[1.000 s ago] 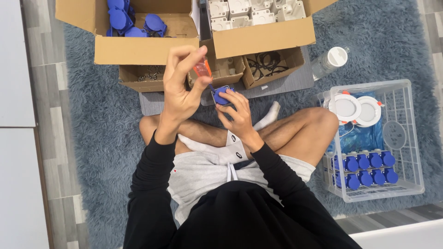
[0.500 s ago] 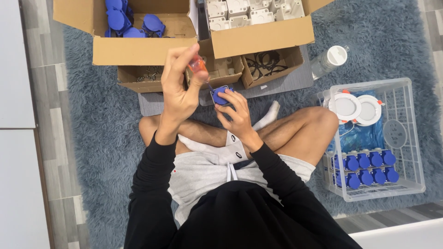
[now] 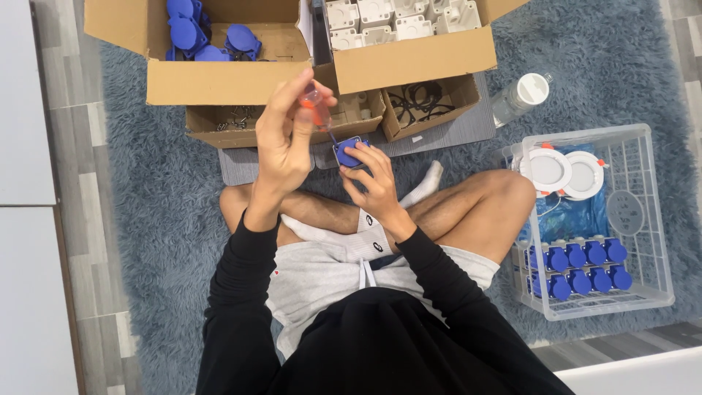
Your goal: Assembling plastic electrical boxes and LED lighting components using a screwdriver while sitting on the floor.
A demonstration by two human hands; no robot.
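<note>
Your left hand is clamped on the orange-handled screwdriver; your right hand grips the blue plastic socket. Keep the shaft square to the screw.

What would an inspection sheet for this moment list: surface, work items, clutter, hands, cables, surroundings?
Surface: shaggy grey-blue rug; the person sits cross-legged on it.
Work items: orange-handled screwdriver, its tip on a small blue socket part.
Clutter: cardboard box of blue parts, cardboard box of white housings, two low boxes of small hardware, clear bottle, clear crate with blue sockets and white round lamps.
Hands: left hand grips the screwdriver; right hand holds the blue part.
Cables: nothing seen.
Surroundings: grey plank floor, white panel at left.
</note>
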